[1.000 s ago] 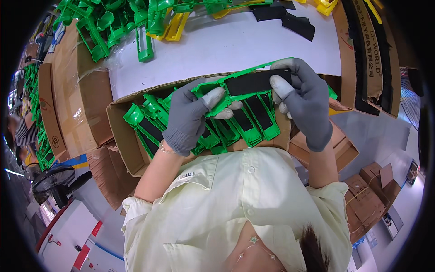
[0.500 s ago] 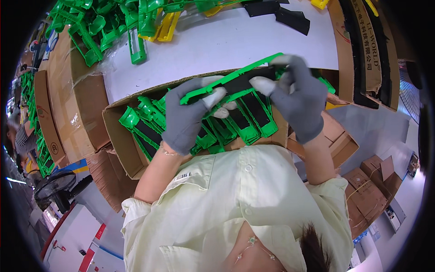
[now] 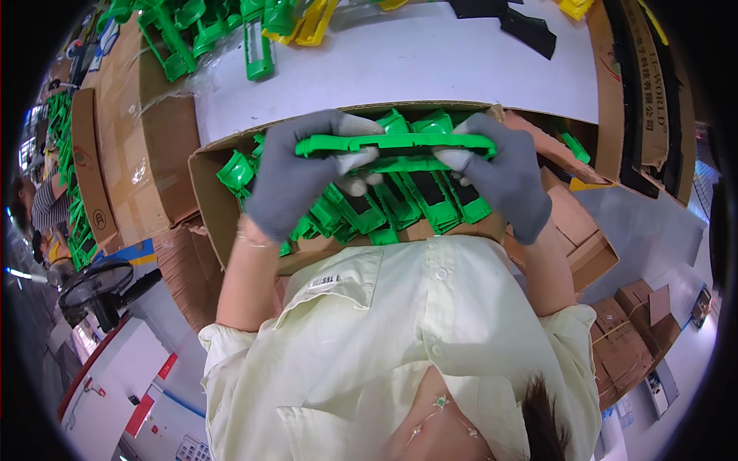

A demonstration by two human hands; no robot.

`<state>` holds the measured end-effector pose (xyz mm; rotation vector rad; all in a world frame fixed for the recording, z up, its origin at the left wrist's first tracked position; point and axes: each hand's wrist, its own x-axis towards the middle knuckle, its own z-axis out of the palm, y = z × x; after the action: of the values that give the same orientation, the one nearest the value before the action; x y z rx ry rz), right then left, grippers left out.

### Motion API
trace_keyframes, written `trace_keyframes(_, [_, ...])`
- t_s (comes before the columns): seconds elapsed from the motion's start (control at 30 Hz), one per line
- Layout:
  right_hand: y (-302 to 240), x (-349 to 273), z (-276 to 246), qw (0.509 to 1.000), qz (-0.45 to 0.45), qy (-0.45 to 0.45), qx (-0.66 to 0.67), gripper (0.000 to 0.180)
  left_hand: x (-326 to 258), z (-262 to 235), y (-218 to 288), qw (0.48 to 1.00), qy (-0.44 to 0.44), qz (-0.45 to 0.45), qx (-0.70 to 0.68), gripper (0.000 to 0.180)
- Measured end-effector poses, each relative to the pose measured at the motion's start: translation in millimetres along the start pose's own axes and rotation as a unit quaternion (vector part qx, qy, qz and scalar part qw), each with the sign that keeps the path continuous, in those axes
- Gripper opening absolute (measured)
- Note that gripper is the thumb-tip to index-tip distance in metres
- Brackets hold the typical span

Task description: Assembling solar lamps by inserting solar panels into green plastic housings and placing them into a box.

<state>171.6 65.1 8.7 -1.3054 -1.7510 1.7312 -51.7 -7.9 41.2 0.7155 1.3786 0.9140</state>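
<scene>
A long green plastic part is held level in front of me, its side edge facing me. Grey gloves with white fingertips cover both hands. My left hand is closed around the part's left end, while my right hand grips the right end, thumbs on the near side. Below them is an open cardboard box, in which several similar green parts lie side by side, some with a black strip inset. My hands and the held part hide some of them.
Beyond the box is a white tabletop, with a heap of green parts, yellow parts and black sheets. Cartons stand left and right. A fan is at lower left; another person is far left.
The green part has turned from sloping up to the right to level, and its black inner face has tipped out of sight. My right hand has come down; the whole view has shifted slightly.
</scene>
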Motion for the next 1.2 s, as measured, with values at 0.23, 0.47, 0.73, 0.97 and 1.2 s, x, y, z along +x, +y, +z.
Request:
trace_keyframes(0.23, [11.4, 1.4, -14.2, 0.997, -0.032, 0.025, 0.062, 0.04, -15.7, -84.8, 25.2, 0.945, -0.12, -0.143, 0.269, 0.019])
trace_keyframes(0.47, [13.0, 3.6, -26.8, 0.999, -0.029, 0.025, 0.004, 0.038, 18.5, -95.8, 34.2, 0.849, 0.068, -0.006, 0.523, 0.037])
trace_keyframes(0.73, [9.2, 15.0, -49.8, 0.993, -0.005, 0.115, -0.036, 0.028, 121.6, -138.9, 52.1, 0.798, 0.324, 0.278, 0.426, 0.029])
trace_keyframes(0.97, [19.3, 28.8, -67.6, 0.979, -0.046, 0.167, -0.107, 0.025, 156.6, -91.4, 81.7, 0.714, 0.251, 0.183, 0.627, 0.043])
trace_keyframes(1.2, [49.7, 70.9, -123.5, 0.923, -0.093, 0.273, -0.256, 0.027, 99.1, -100.0, 87.3, 0.991, 0.05, 0.115, 0.045, 0.02])
